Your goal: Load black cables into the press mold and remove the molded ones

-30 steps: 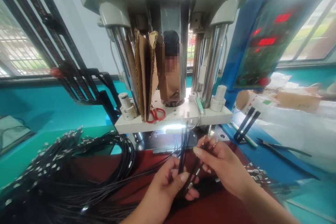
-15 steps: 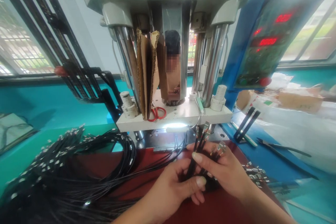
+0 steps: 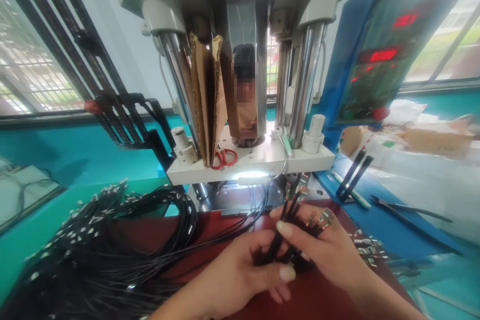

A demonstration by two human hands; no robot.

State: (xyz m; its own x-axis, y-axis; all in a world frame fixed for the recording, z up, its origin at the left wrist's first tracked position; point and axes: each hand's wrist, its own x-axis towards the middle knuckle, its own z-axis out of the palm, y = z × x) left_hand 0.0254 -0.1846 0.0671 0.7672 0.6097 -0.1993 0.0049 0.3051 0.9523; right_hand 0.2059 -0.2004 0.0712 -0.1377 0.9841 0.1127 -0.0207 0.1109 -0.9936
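Observation:
Several black cables with metal terminals (image 3: 303, 183) on their ends stand upright between my two hands. My left hand (image 3: 249, 270) is closed around the lower part of these cables, thumb across the front. From the other side, my right hand (image 3: 318, 245) pinches them just below the terminals, thumb against the black sleeves. More metal terminals (image 3: 325, 217) stick up over the right hand's fingers. Where the cables pass inside the palms is hidden. Long black cables (image 3: 150, 260) run off to the left across the dark red tabletop (image 3: 322, 300).
A press with a white plate (image 3: 251, 165) stands ahead, holding red-handled scissors (image 3: 225, 158), folded cardboard (image 3: 205, 100) and a lit lamp (image 3: 253, 177). Coiled cables (image 3: 183, 215) lie left. Pliers (image 3: 393, 205), more terminals (image 3: 369, 247) and a blue control box (image 3: 371, 50) are right.
The view has shifted slightly. Both hands keep their hold on the cables, which sit a little further right in view. The red digits on the control box look different.

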